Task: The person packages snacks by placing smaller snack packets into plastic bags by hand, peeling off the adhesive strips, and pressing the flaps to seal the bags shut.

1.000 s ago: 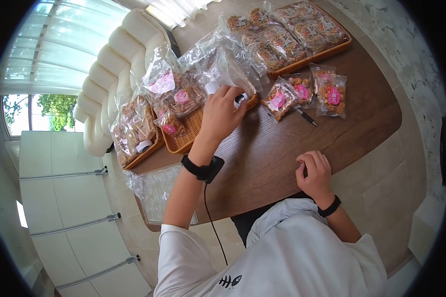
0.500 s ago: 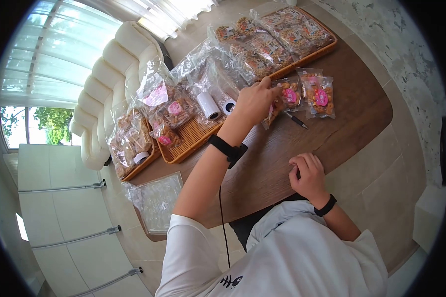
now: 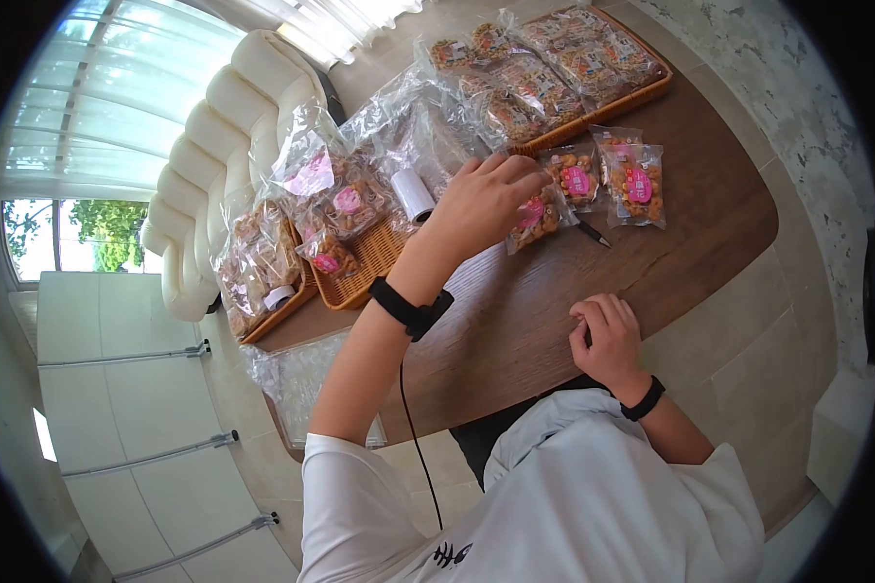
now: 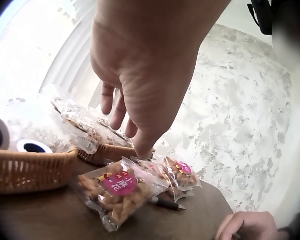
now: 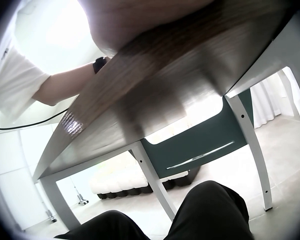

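Observation:
My left hand (image 3: 486, 204) hovers palm down over the near end of the snack packets, its fingers loosely extended. In the left wrist view those fingers hang above a clear bag of fried twists (image 4: 115, 192) with a pink label, and nothing is gripped. In the head view the hand partly covers this bag (image 3: 542, 222). Two more such bags, a middle one (image 3: 576, 181) and a right-hand one (image 3: 638, 185), lie beside it with a black pen (image 3: 593, 233). My right hand (image 3: 608, 340) rests loosely curled at the table's near edge.
A long wicker basket (image 3: 603, 115) of packaged snacks stands at the back. Left of my arm, a second basket (image 3: 355, 289) holds snack bags, with a white roll (image 3: 413, 194) on its right side. A clear plastic sheet (image 3: 306, 379) lies at the table's left end.
My left hand went from the rolls at the basket rightward to the nearest snack bag, then drew back slightly left. That bag sits turned and closer to me. The right hand stays put.

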`<state>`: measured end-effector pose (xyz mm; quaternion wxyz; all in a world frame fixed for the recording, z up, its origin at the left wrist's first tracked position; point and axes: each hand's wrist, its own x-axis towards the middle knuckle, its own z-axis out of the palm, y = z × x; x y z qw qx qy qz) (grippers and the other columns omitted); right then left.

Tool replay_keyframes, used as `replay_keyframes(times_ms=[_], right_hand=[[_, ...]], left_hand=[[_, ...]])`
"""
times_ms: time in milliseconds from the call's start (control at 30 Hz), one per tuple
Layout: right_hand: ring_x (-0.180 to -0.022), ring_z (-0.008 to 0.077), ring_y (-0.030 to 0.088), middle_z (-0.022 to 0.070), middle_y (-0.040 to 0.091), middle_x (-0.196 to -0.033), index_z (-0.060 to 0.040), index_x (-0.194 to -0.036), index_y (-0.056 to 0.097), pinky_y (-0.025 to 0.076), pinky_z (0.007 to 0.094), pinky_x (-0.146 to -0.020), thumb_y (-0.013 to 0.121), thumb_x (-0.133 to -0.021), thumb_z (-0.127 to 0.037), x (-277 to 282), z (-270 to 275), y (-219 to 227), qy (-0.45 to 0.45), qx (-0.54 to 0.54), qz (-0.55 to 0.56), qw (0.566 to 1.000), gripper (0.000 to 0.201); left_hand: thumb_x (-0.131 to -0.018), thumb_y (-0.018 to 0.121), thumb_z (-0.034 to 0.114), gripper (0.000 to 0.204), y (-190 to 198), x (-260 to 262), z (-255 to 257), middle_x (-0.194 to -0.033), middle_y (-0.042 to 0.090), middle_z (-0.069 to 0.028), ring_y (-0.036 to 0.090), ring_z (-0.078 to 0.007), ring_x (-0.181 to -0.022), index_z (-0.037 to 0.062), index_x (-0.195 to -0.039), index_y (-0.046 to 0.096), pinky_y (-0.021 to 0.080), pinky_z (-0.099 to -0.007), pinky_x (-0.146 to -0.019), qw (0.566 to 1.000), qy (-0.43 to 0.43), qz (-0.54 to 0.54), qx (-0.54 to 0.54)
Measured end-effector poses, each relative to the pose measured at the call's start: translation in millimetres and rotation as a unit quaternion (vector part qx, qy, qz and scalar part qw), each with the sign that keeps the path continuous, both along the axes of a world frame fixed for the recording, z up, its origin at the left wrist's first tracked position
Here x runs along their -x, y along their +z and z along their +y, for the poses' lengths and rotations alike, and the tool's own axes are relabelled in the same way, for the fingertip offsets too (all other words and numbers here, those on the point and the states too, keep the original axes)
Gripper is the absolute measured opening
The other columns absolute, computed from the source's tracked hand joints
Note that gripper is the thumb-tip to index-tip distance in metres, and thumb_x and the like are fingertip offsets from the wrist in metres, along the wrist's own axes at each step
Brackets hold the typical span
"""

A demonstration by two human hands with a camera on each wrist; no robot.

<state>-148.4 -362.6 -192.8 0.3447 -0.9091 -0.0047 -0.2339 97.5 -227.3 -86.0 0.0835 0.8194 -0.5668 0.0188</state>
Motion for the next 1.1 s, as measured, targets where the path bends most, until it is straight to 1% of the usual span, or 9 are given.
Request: replay_keyframes(times_ms=[267,367,433,533,633,700,833,967,1100], right_hand=[[-0.09,0.0325,0.063,0.0094,0.062,-0.095,-0.0076,-0.1,0.063,0.05,0.0444,-0.077,0.066,-0.074,0.001,2,-1,-2,-0.006,-0.008,0.006,1.0,0.028],[-0.086,0.0281,0.064,0.0098,0.064,-0.098,-0.0065,-0.102,0.064,0.051,0.0402,-0.075,0.065,-0.076,0.004,3,-5,3,0.005,0.0,0.004,1.0,0.028],[-0.081,0.0216,0.063,0.0094,0.065,-0.101,-0.0041,-0.111,0.063,0.051,0.0343,-0.073,0.064,-0.082,0.006,1,-12,11,0.026,-0.294,0.135,0.946,0.031],[-0.078,0.0163,0.061,0.0088,0.066,-0.103,-0.0035,-0.121,0.059,0.051,0.0302,-0.07,0.063,-0.088,0.006,-17,-43,25,-0.058,-0.473,0.054,0.877,0.035],[-0.082,0.0165,0.061,0.0086,0.064,-0.104,-0.0038,-0.132,0.055,0.052,0.032,-0.074,0.065,-0.093,0.0,-37,-76,50,-0.139,-0.328,0.001,0.934,0.041],[-0.085,0.0183,0.061,0.0109,0.064,-0.106,-0.002,-0.138,0.055,0.054,0.0344,-0.079,0.071,-0.097,-0.012,-51,-89,52,-0.244,-0.073,-0.026,0.967,0.045],[-0.089,0.0252,0.062,0.0149,0.062,-0.106,0.0011,-0.135,0.059,0.055,0.039,-0.084,0.076,-0.097,-0.034,-67,-121,39,-0.199,-0.226,0.102,0.948,0.055],[-0.091,0.0227,0.063,0.0141,0.064,-0.106,0.002,-0.131,0.061,0.055,0.0367,-0.082,0.078,-0.096,-0.032,-76,-132,41,-0.211,-0.135,0.127,0.96,0.052],[-0.084,0.0199,0.065,0.0108,0.066,-0.097,0.0015,-0.129,0.062,0.055,0.0346,-0.077,0.08,-0.094,-0.025,-80,-128,40,-0.167,-0.139,0.159,0.963,0.048]], left_hand=[[-0.091,0.066,0.019,0.035,-25,-4,-40,-0.142,0.059,-0.0044,0.058,-0.0247,-0.122,0.0279,-0.123,0.075,0.048,-0.0366,-0.103,0.984,-0.09,-0.146,-0.038],[-0.087,0.069,0.015,0.028,-10,1,-34,-0.135,0.063,-0.0011,0.057,-0.023,-0.125,0.0199,-0.114,0.075,0.046,-0.0382,-0.108,0.991,-0.072,-0.1,-0.047],[-0.088,0.065,0.015,0.021,0,3,-28,-0.114,0.066,0.0008,0.06,-0.0202,-0.115,0.0177,-0.107,0.074,0.046,-0.0362,-0.101,0.988,-0.073,-0.101,-0.095],[-0.088,0.064,0.018,0.016,7,8,-12,-0.098,0.064,0.0016,0.061,-0.0187,-0.107,0.0165,-0.102,0.072,0.046,-0.0359,-0.093,0.989,-0.07,-0.119,-0.055],[-0.088,0.064,0.016,0.016,9,18,6,-0.096,0.062,0.0009,0.061,-0.0192,-0.105,0.0168,-0.102,0.072,0.046,-0.0361,-0.092,0.99,-0.058,-0.124,-0.023],[-0.088,0.067,0.016,0.016,11,26,22,-0.097,0.062,0.0009,0.061,-0.0195,-0.104,0.0172,-0.103,0.073,0.046,-0.0365,-0.092,0.993,-0.046,-0.105,-0.019],[-0.086,0.08,0.016,0.024,40,45,78,-0.102,0.063,-0.0011,0.061,-0.0221,-0.103,0.0169,-0.109,0.074,0.045,-0.039,-0.093,0.996,0.032,0.06,0.055],[-0.083,0.082,0.012,0.033,79,26,156,-0.109,0.067,-0.0105,0.063,-0.0341,-0.109,0.0091,-0.115,0.073,0.048,-0.0456,-0.095,0.965,0.194,0.148,0.091],[-0.084,0.08,0.012,0.033,63,-12,217,-0.113,0.068,-0.0123,0.063,-0.0374,-0.112,0.0077,-0.116,0.074,0.05,-0.0486,-0.097,0.924,0.364,0.099,0.057]])
